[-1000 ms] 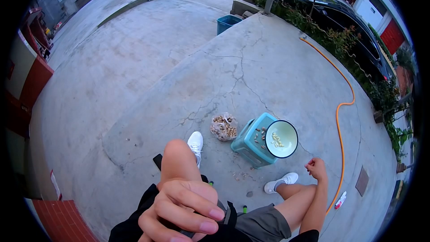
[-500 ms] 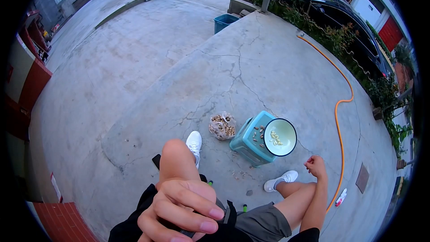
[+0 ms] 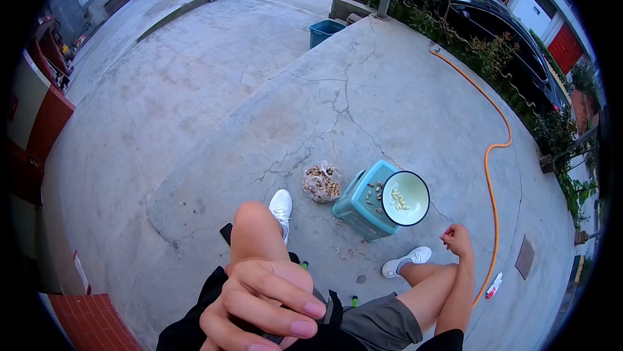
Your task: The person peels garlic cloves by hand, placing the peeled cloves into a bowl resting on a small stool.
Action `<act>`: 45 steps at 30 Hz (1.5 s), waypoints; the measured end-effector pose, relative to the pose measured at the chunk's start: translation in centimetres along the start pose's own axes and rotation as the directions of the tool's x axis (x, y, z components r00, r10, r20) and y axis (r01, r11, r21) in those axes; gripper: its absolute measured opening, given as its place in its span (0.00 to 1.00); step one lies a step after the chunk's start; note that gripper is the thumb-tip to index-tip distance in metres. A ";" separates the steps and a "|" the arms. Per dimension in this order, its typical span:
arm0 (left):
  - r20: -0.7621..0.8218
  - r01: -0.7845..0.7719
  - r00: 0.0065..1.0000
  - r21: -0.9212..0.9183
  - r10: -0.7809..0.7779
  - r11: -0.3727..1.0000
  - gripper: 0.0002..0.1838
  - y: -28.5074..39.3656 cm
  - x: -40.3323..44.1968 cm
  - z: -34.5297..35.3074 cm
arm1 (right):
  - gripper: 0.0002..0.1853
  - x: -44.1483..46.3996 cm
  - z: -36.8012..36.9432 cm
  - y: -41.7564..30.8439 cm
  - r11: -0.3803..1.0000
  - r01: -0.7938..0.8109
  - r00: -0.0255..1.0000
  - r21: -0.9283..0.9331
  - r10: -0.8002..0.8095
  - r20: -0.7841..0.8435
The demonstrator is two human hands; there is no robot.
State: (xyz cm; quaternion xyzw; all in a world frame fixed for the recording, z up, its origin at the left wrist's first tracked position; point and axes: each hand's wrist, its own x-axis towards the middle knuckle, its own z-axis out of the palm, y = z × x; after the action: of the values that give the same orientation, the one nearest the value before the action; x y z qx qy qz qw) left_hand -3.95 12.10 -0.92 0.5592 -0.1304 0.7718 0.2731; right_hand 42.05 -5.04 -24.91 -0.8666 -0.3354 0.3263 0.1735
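Note:
My left hand [image 3: 266, 302] is large and close to the camera at the bottom. Its fingers are apart and slightly bent, and a small dark thing shows partly beneath them; I see no grip on it. My right hand [image 3: 457, 239] hovers above my right knee, fingers curled together; anything inside is too small to make out. Nearest to it is a pale enamel bowl [image 3: 417, 207] with a dark rim, holding several whitish peeled pieces [image 3: 399, 200]. The bowl rests on a turquoise stool [image 3: 365, 200], beside several brown peanut-like pods [image 3: 371, 196].
A clear plastic bag of brown pods [image 3: 322, 182] stands left of the stool. Small debris [image 3: 350, 253] lies on the cracked concrete before it. An orange hose [image 3: 491, 175] runs along the right, near a red-and-white tube [image 3: 494, 286]. A blue bin [image 3: 324, 33] stands farther back.

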 end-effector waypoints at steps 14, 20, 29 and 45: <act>0.007 0.019 1.000 -0.008 -0.018 1.000 0.27 0.1 0.1 -0.1 | 0.07 -0.2 0.1 -0.3 1.000 -0.010 1.000 0.026 0.011 -0.010; -0.011 -0.020 1.000 -0.019 0.020 1.000 0.27 -0.3 0.0 0.0 | 0.06 -0.1 0.1 -0.3 1.000 -0.004 1.000 0.016 0.004 -0.010; 0.001 -0.009 1.000 -0.023 0.009 1.000 0.27 -0.2 0.1 -0.1 | 0.06 0.1 0.2 0.3 0.999 0.010 1.000 0.049 -0.009 -0.013; -0.007 -0.015 1.000 -0.018 0.015 1.000 0.26 -0.1 0.2 -0.1 | 0.06 -0.1 0.1 0.1 1.000 0.010 1.000 0.022 -0.010 -0.022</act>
State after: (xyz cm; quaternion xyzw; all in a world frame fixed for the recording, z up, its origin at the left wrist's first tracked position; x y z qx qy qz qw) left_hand -3.98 12.31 -0.79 0.5532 -0.1406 0.7745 0.2726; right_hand 41.96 -5.13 -25.00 -0.8665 -0.3340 0.3196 0.1885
